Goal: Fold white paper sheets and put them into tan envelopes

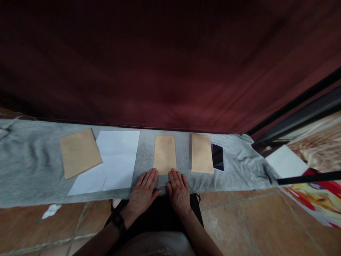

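Observation:
A single brown envelope (pixel 164 153) lies on the grey cloth straight in front of me, its short side toward me. My left hand (pixel 144 188) rests flat with its fingertips on the envelope's near left corner, a dark watch on that wrist. On the near right corner lie the fingertips of my right hand (pixel 179 190), fingers stretched out. To the right is a thick stack of brown envelopes (pixel 202 153). Over on the left, another brown envelope or pile of them (pixel 79 153) overlaps large white paper sheets (pixel 119 158).
A phone (pixel 217 157) lies against the right stack. Grey cloth (pixel 239 163) covers the narrow surface, with a dark red curtain (pixel 170 71) behind it. Dark metal bars (pixel 301 110), a white sheet (pixel 287 161) and a colourful box (pixel 319 199) are at the right. A white scrap (pixel 51 211) lies on the tiled floor.

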`<state>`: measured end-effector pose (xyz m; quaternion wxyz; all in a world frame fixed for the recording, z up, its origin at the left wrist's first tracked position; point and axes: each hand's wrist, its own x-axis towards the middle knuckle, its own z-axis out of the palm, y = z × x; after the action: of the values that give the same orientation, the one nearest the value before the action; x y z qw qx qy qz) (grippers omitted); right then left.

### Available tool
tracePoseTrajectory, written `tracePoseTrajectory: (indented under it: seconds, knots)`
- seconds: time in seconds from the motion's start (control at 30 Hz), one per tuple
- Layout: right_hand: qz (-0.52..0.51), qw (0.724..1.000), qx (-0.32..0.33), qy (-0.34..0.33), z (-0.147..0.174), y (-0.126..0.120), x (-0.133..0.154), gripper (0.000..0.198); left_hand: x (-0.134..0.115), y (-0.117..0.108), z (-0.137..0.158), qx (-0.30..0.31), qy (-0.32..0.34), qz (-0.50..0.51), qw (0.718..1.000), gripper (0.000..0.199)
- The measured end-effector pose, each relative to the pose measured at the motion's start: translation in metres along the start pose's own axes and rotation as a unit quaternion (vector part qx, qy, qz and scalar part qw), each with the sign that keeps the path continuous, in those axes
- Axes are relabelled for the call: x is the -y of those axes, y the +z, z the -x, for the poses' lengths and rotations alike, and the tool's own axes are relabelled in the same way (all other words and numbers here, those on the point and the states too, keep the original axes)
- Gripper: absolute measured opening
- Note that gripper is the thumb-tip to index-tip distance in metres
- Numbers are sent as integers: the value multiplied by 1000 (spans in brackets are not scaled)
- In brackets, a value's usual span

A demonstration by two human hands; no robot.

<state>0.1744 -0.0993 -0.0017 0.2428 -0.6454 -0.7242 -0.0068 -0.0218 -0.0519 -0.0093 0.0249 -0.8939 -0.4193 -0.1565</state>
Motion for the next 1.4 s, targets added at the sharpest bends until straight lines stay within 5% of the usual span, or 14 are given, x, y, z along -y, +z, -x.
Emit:
tracePoseTrajectory:
  seconds: [0.17,0.3,0.43,1.07,1.17,1.4]
  knots:
    - [11,1000,3,14,2,0,-1,47,-27,5,-3,-23,-79,2,997,76]
    - [14,1000,-13,-2,3,5,-2,49,-38,6,-12,-22,-44,12,999,74]
    - [13,999,-29,-9,4,7,-3,50,-38,8,-14,-18,-3,10,1000,68]
    - [-41,998,4,-43,-6,7,4,54,-29,21,-6,-49,-61,58,995,63]
    - [-36,998,-8,-49,-5,8,4,52,-26,26,-7,-65,-152,156,974,60]
    - [-20,999,-23,-44,-4,11,4,51,6,28,-38,-69,-362,381,848,49]
